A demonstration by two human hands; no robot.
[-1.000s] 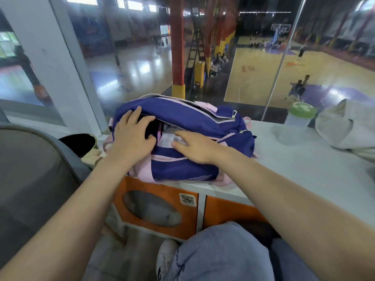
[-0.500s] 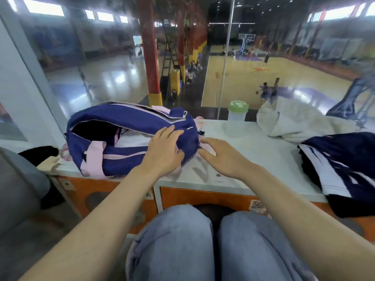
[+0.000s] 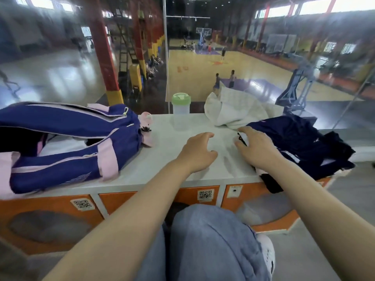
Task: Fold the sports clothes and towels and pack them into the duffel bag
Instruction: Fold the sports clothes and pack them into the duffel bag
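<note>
The duffel bag (image 3: 67, 147) lies unzipped at the frame's left on the desk (image 3: 172, 159), something white showing inside. At right sit the dark sports clothes (image 3: 300, 145), with the white towel (image 3: 235, 110) behind. Both hands are loosely spread, holding nothing: the left hand (image 3: 197, 152) hovers mid-desk, the right hand (image 3: 256, 148) meets the clothes' edge. Judged step: fetching the next garment; next, grip it and pull it flat for folding.

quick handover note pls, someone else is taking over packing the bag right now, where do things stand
Left hand: open, over the bare countertop, holding nothing.
Right hand: open, fingers on the near edge of the dark navy clothes, not gripping yet.
Duffel bag: at the left of the countertop, unzipped, something white already inside.
White towel: crumpled behind the navy clothes, beside the green-lidded bottle.
Done: some items seem packed.
Left: fold the navy clothes and the towel, then put them in the bag.
</note>
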